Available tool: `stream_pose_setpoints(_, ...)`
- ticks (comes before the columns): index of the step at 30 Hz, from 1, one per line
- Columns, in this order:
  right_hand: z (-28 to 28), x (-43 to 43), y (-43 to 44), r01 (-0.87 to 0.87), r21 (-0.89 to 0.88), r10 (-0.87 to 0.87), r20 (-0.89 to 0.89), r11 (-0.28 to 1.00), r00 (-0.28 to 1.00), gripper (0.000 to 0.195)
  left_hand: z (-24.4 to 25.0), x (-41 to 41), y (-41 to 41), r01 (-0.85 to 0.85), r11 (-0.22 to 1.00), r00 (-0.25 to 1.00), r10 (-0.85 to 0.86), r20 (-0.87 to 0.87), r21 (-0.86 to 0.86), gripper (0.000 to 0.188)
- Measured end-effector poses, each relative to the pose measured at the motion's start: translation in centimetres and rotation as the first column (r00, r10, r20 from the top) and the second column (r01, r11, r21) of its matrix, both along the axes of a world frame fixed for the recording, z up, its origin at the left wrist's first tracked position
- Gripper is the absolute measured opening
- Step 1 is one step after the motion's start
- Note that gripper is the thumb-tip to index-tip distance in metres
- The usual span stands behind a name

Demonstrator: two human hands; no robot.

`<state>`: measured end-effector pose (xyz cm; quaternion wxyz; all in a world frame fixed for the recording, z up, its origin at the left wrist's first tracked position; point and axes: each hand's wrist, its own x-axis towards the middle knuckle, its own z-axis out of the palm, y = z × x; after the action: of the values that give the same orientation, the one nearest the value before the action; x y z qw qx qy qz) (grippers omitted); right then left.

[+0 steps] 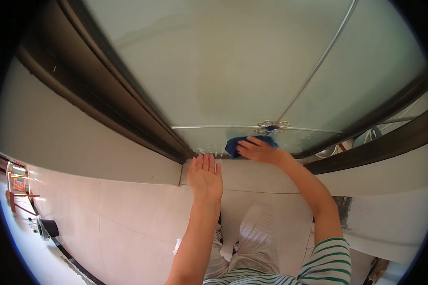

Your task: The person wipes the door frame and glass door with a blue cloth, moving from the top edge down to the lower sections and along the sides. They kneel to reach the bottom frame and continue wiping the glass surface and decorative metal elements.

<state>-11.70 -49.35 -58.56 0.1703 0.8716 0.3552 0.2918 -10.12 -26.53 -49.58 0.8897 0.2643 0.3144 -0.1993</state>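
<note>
A frosted glass door panel [235, 71] in a dark frame fills the upper view. Thin silvery strips cross it and meet at a flower-shaped ornament [272, 126]. My right hand [258, 150] presses a dark blue cloth [232, 146] flat against the bottom part of the glass, just below the ornament. My left hand [205, 174] is palm up near the door's lower left corner, fingers extended, holding nothing. White marks or droplets [210, 149] show on the glass above its fingertips; whether the fingertips touch the door, I cannot tell.
The dark door frame [128, 103] runs down the left beside a pale wall [75, 117]. Light floor tiles [128, 213] lie below. A black bin [50, 227] with a plastic bag stands at far left, near reddish wooden furniture [12, 201]. Metal and plastic items show through the gap at right.
</note>
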Motion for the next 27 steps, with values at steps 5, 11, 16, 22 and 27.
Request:
stream_pose_setpoints(5,11.8,-1.6,-3.5,0.128,0.096,-0.158,0.461,0.987,0.873,0.02,0.6,-0.3,-1.0,0.055,0.998,0.998,-0.055,0.015,0.015,0.056)
stream_pose_setpoints(11,9.5,-1.8,-2.8,0.101,0.622,-0.464,0.455,0.777,0.76,0.025,-0.2,-0.8,-3.4,0.143,0.99,0.99,-0.143,0.024,-0.004,0.056)
stream_pose_setpoints(16,-1.6,-3.8,-0.8,0.269,0.494,-0.381,0.141,0.827,0.914,0.025,-0.4,-1.8,-5.6,0.236,0.972,0.971,-0.236,0.029,0.002,0.055)
stream_pose_setpoints(22,-3.5,-7.7,3.7,0.401,0.916,-0.688,-0.302,-0.017,0.66,0.033,-1.1,-2.4,-6.8,0.378,0.925,0.925,-0.378,0.028,0.03,0.053)
stream_pose_setpoints(27,3.3,-3.9,3.5,0.047,0.986,-0.757,-0.152,-0.159,0.636,0.03,-2.0,-2.2,-7.7,0.407,0.912,0.912,-0.409,0.031,0.052,0.051)
